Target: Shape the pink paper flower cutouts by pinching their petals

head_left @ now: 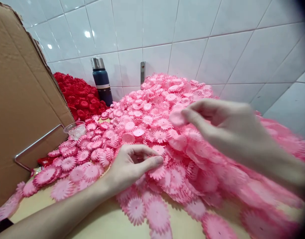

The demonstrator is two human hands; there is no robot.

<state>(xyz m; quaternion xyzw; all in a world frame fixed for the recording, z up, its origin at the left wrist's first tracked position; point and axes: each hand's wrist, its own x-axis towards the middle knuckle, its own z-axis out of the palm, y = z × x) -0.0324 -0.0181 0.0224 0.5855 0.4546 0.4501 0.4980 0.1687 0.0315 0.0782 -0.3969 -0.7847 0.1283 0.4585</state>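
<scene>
Right hand (pixel 224 122) pinches pink disc (pixel 176 118); left hand (pixel 128 166) curled, hold unclear (cup (pixel 70 128) contents whitish).

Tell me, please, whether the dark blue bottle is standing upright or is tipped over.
Upright: the bottle stands beside the red flowers, with its silver cap at the top.

Two hands are in view, one left hand (pixel 128 169) and one right hand (pixel 223 124). There is one bottle (pixel 101 80), one clear cup (pixel 76 131), one cardboard box (pixel 25 89), one metal strip (pixel 142 74), one bent metal rod (pixel 39 142) and one tabletop (pixel 184 223). Heaps number two, one red heap (pixel 80 96) and one pink heap (pixel 147 120) (their discs (pixel 157 212) overlap past counting).
</scene>
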